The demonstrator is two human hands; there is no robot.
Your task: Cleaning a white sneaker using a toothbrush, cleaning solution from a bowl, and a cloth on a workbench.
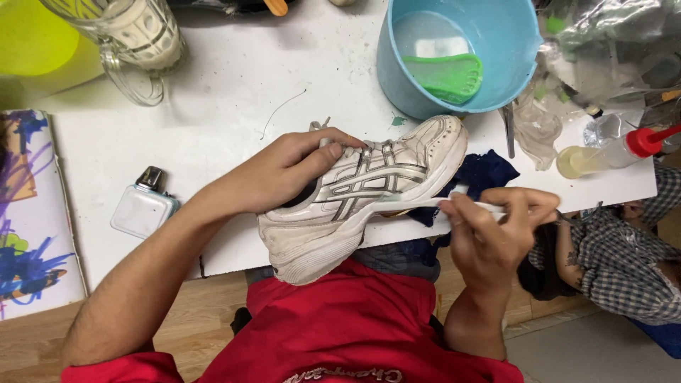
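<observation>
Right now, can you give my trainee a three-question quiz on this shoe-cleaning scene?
1. True or false: the left hand grips the white sneaker at its opening.
2. What does the right hand hold? A) toothbrush B) squeeze bottle C) glass mug
3. What green thing lies in the blue bucket?

Key:
1. True.
2. A, the white toothbrush, bristles on the sneaker's side.
3. A foot-shaped green brush.
</observation>
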